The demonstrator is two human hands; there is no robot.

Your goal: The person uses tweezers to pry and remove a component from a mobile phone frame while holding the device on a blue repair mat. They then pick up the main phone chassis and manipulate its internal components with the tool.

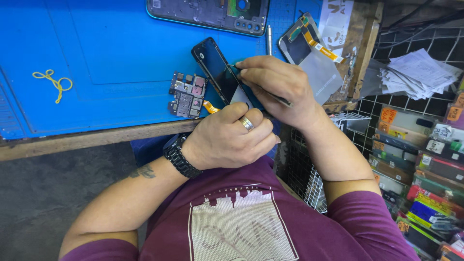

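Holding the phone frame [220, 72] at its near end, our left hand [227, 140] was closed around it, just past the wooden table edge [87, 140]. Our right hand [275, 84] pinched a thin metal tool [278, 99] and pressed its tip at the frame's right side. A small circuit board [187, 94] lay just left of the frame on the blue mat [106, 58]. Left of that, we had lots of open mat, with only a yellow band [53, 82]. Farther back lay an opened phone [208, 14] at the mat's far edge.
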